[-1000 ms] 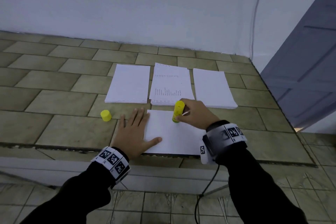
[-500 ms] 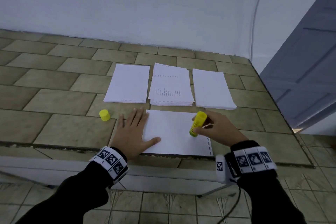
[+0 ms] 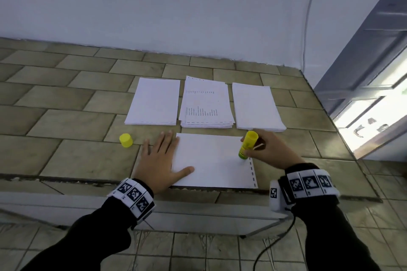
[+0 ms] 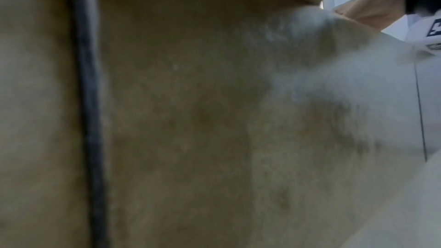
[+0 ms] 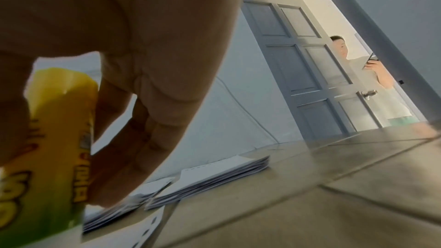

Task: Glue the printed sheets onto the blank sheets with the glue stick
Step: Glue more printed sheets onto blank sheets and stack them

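A white sheet (image 3: 211, 160) with a dashed right margin lies near the counter's front edge. My left hand (image 3: 161, 158) rests flat on its left edge, fingers straight, thumb on the paper. My right hand (image 3: 266, 149) grips the yellow glue stick (image 3: 247, 145), tip down on the sheet's right side; the stick (image 5: 54, 148) fills the left of the right wrist view. Behind lie a blank stack (image 3: 155, 102), a printed stack (image 3: 206, 105) and another blank stack (image 3: 256, 106). The left wrist view is a blur of tile and paper.
The yellow glue cap (image 3: 126, 140) stands on the tiled counter (image 3: 66, 121) left of my left hand. A wall runs behind the stacks. A grey door (image 5: 307, 78) stands open at the right, with a person (image 5: 372, 80) in the doorway.
My right hand has dragged the glue stick across the sheet from its upper middle to its right side. The left hand has stayed flat on the left edge.
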Demonstrator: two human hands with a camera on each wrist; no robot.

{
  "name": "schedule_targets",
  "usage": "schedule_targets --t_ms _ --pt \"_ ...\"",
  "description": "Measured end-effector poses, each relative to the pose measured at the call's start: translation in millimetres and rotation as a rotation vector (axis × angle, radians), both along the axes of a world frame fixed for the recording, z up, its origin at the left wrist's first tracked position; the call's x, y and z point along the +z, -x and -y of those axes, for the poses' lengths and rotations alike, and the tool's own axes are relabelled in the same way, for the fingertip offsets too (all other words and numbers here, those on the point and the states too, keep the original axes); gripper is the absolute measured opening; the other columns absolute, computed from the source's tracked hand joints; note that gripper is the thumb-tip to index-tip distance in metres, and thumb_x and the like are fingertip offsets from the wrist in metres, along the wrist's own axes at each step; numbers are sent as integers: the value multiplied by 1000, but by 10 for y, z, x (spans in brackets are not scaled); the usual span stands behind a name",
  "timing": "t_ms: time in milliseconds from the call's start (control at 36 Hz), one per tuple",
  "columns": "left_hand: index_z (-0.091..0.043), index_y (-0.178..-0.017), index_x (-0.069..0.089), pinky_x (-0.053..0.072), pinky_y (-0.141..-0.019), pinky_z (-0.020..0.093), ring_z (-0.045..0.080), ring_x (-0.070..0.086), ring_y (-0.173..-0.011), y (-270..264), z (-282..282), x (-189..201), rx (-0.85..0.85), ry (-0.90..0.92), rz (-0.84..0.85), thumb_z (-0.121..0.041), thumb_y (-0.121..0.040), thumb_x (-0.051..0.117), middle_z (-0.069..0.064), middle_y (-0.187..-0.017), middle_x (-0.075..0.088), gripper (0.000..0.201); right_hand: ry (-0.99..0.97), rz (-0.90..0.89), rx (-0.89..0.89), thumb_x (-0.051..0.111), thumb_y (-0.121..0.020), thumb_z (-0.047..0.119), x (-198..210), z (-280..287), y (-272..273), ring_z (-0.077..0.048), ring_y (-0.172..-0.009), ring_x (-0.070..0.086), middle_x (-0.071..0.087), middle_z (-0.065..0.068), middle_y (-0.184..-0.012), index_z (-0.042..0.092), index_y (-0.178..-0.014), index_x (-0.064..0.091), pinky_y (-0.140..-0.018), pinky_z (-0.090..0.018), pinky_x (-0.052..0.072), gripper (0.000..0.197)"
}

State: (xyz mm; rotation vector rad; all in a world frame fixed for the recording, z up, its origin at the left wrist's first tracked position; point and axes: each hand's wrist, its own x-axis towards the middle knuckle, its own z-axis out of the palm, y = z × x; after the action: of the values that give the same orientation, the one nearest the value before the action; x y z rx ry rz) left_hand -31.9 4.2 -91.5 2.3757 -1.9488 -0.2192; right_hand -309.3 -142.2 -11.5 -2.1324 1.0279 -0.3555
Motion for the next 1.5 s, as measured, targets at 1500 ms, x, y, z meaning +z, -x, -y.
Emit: schedule_targets --t_ms 1500 --pt "-12 -157 9 4 -118 58 23 1 -151 -17 -37 -10 -34 4 12 -83 -75 -16 6 -164 2 111 -90 -471 -619 65 -87 41 -52 217 197 -20 -60 53 61 -11 -71 9 -71 52 -59 -31 42 38"
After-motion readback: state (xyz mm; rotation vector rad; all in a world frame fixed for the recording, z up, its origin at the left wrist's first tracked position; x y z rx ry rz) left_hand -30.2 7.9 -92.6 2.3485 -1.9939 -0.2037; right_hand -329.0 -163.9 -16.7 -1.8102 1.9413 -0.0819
